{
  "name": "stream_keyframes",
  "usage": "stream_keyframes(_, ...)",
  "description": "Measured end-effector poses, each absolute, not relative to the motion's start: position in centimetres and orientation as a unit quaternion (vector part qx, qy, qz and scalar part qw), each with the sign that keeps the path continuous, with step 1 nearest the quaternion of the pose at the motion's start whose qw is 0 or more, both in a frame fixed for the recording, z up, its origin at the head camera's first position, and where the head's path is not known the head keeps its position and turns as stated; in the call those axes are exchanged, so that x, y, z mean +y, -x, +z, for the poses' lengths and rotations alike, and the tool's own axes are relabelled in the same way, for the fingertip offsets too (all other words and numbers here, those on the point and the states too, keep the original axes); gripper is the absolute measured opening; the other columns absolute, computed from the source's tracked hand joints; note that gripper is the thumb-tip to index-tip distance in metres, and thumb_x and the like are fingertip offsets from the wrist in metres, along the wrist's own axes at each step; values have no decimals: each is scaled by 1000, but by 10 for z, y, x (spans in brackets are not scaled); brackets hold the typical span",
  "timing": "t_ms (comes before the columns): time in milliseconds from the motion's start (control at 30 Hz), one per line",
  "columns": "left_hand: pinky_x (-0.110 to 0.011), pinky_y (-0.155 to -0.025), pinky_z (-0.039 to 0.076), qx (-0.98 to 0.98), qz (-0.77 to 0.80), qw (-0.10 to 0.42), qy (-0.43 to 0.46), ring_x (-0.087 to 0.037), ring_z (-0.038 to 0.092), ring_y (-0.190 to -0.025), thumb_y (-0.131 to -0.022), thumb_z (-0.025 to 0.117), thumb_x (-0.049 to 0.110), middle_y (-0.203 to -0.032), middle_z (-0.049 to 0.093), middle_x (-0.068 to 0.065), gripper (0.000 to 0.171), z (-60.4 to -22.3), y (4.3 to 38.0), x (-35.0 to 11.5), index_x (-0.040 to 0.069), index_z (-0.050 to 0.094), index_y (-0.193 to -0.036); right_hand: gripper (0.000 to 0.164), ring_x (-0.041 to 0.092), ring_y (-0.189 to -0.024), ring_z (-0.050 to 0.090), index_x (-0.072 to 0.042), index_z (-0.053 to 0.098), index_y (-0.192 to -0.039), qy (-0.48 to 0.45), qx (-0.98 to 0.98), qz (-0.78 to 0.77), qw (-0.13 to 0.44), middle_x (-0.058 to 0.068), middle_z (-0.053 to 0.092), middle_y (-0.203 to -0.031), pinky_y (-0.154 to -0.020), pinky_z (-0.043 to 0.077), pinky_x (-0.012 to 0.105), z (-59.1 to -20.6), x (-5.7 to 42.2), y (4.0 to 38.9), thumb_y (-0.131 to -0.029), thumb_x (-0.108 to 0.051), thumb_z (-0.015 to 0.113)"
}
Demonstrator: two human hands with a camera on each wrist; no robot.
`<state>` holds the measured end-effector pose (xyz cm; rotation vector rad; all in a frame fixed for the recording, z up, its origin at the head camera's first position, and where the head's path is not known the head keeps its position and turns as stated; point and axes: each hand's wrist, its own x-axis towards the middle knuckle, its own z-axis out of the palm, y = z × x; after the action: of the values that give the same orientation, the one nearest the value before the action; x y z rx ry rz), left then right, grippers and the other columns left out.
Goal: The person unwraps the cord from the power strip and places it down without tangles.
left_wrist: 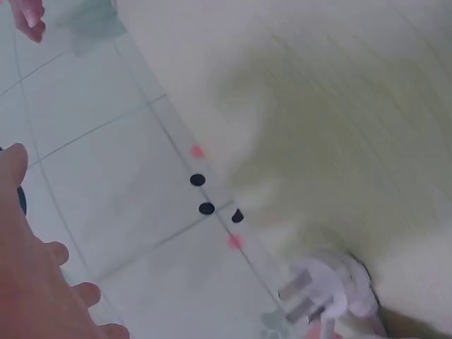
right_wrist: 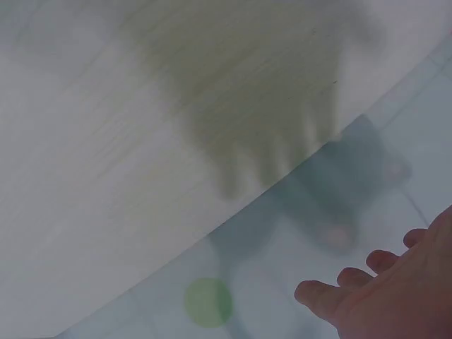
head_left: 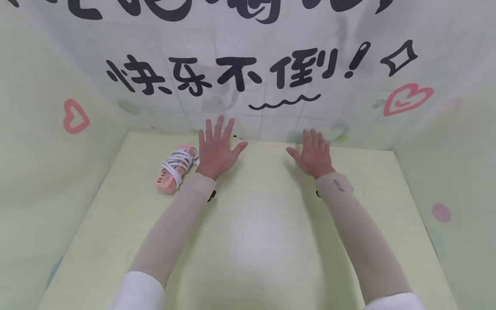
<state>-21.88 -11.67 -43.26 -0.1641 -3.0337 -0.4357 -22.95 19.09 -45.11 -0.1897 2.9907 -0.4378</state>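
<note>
Just cord [head_left: 178, 160] around power strip [head_left: 167, 182]

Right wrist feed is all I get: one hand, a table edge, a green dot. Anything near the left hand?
Observer: Yes, the head view shows a pink power strip on the table, just to the left of the left hand.
Operator: Its cord loose?
Observer: Mostly not: the white cord is wound around the power strip in several loops.
Operator: Left grip on anything?
Observer: No, that hand holds nothing; its fingers are spread, pointing toward the wall.
</note>
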Motion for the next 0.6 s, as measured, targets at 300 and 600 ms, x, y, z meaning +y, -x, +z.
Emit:
stream_keyframes(300, -69, -126, 0, -985, -167, 31, 10, -46, -7, -158, -99, 36, 72, -174, 0, -9, 85, -419, 184, -165, 30, 5, -165, 91, 45, -158, 9, -7, 10, -163, 127, 980, -139, 67, 22, 14, -169, -130, 12, 61, -454, 124, 234, -101, -69, 34)
stream_keyframes(600, -73, -124, -2, -971, -229, 24, -63, -50, -8, -157, -102, 42, 62, -173, -1, -17, 87, -419, 144, -203, 15, 5, -165, 83, 40, -153, 27, -9, 14, -163, 158, 964, -188, 98, 20, 26, -165, -127, 28, 55, -458, 66, 233, -104, -61, 41)
